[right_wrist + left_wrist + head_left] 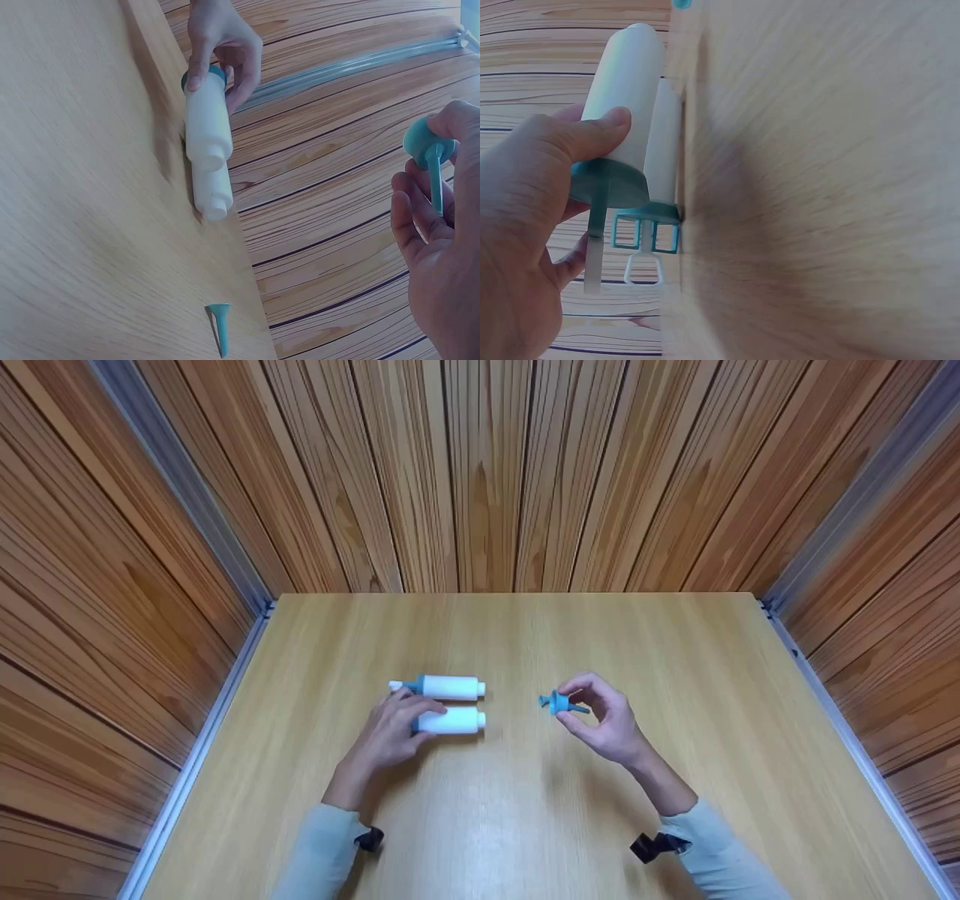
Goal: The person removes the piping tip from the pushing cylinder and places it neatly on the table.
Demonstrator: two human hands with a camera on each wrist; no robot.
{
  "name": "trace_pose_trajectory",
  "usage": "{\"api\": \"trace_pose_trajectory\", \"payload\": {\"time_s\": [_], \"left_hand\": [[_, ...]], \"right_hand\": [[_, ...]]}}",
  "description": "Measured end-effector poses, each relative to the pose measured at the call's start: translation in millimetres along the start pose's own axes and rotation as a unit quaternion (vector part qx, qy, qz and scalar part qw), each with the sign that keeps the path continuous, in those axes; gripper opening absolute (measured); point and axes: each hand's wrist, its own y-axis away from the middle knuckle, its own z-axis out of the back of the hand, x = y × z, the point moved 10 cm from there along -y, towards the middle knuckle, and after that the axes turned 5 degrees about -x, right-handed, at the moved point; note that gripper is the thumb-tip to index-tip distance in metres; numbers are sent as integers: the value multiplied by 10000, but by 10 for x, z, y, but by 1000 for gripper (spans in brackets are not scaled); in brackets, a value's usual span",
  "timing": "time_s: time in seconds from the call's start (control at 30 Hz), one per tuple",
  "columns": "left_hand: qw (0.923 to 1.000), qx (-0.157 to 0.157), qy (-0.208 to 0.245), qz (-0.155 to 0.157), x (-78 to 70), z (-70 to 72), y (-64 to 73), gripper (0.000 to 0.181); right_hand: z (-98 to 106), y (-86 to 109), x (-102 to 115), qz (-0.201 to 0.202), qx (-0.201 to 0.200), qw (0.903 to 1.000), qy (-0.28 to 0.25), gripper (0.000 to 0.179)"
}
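My left hand (394, 724) grips the nearer of two white syringe-like tubes, this one (457, 721), around its barrel by the teal collar. The thumb lies along the barrel in the left wrist view, and the flat plunger handle (594, 262) sticks out behind. The other tube (454, 688) lies on the table beside it, with teal finger loops (666, 237) and a pale plunger ring (643, 270). Between thumb and fingers, my right hand (604, 720) pinches a teal nozzle piece (426, 142) with a round flange and a thin spout, above the table.
A small teal funnel-shaped piece (219, 326) lies on the wooden table (510, 810) to the right of the tubes. Wood-plank walls (487, 472) with metal corner rails (202, 487) enclose the table at the back and sides.
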Motion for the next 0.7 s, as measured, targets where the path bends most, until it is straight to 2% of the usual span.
{"api": "trace_pose_trajectory", "payload": {"time_s": [0.33, 0.5, 0.7], "left_hand": [[9989, 357, -160, 254, 61, -142, 1, 35], [9973, 558, 23, 472, 101, -211, 8, 36], [9928, 775, 272, 876, 175, -290, 37, 39]], "right_hand": [[-6, -5, 22, 138, 88, 9998, -61, 30], [-10, -2, 19, 124, 113, 9999, -18, 29], [-17, 4, 9, 26, 102, 9999, 72, 38]]}}
